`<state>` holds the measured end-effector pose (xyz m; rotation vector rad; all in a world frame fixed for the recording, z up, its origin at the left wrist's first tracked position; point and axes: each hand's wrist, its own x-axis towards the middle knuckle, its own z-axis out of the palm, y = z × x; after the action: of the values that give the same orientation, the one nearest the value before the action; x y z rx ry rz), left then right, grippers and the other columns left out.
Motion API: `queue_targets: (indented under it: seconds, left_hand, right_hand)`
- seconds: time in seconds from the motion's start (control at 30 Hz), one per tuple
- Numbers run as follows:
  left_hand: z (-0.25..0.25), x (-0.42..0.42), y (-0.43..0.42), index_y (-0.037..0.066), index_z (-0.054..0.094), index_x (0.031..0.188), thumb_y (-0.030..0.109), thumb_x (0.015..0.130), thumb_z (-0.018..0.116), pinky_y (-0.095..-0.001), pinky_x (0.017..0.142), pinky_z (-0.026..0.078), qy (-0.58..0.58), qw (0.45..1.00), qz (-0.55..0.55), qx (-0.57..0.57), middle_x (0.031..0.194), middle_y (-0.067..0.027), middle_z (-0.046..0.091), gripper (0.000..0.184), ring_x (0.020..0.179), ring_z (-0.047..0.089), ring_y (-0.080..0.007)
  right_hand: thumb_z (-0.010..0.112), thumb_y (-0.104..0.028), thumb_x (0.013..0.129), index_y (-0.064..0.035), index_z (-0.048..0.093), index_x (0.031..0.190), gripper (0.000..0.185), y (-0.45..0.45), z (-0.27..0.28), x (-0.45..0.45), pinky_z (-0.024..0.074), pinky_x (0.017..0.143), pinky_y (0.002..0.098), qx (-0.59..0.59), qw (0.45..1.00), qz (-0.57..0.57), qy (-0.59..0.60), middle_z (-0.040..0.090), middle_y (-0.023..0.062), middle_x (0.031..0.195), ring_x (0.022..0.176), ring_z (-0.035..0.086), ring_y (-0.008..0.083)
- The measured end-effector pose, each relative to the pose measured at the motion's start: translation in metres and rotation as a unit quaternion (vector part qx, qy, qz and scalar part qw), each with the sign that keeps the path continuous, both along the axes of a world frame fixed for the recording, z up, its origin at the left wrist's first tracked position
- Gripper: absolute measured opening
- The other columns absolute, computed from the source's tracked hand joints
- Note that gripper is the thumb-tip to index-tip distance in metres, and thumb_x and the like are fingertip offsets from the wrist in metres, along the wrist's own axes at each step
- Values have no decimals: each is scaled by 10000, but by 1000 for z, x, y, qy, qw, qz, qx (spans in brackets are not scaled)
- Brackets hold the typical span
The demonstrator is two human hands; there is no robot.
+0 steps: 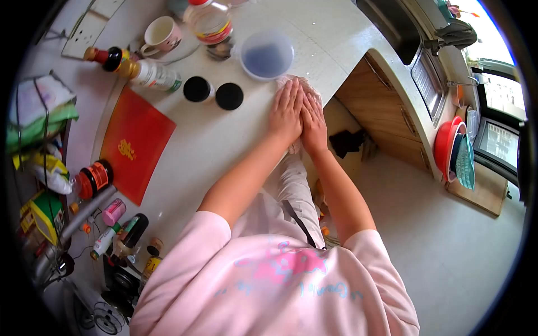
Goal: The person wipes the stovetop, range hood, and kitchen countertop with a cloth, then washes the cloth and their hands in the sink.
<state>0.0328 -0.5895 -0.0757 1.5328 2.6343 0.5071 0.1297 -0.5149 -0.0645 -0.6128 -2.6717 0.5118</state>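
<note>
Left hand (286, 116) and right hand (314, 124): side by side | fingers straight, unclenched, flat on pink cloth (306, 84) | cloth: just beside plastic bowl (268, 55)

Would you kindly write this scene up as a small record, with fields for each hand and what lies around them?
left hand: flat on the cloth, fingers extended
right hand: on the cloth, beside the left hand
cloth: pale pink, under both hands, at the edge of the counter
nearest container: bowl, just beyond the cloth; contact unclear
left of bowl: two black-lidded jars
further left: red folder, flat
far right: sink; red basin
</note>
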Motion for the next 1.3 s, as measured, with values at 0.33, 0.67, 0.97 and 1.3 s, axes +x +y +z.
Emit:
queue_targets:
  seconds: [0.33,0.67,0.97,1.3]
  left_hand:
    - [-1,-13,135,21,238,1561,287,989,385,-398,1253,80,12,996,66,-53,1663,-117,157,648,1544,103,-253]
    - [-1,-33,208,39,170,1576,241,985,411,-386,1261,52,22,991,112,-72,1675,-103,97,669,1550,42,-261]
    - [6,-43,290,-24,153,1562,296,1000,406,-404,1255,62,115,980,64,-151,1658,-171,116,695,1543,69,-298]
    - [24,-15,399,-24,191,1555,303,975,439,-402,1251,84,60,992,-31,-102,1651,-167,164,711,1537,118,-314]
  right_hand:
    - [539,-104,921,-41,599,1312,401,151,6,-24,352,1160,416,-9,996,89,15,546,106,1443,1394,458,258]
    - [524,-144,901,-5,534,1363,483,236,1,-45,331,1176,414,-14,985,165,36,524,135,1455,1390,454,265]
    - [522,-158,912,-38,531,1384,488,310,-4,-54,299,1196,407,13,994,99,41,526,98,1462,1401,443,226]
    - [536,-163,890,-32,488,1420,549,397,1,-11,268,1210,401,28,1000,7,-8,494,107,1491,1416,425,230]
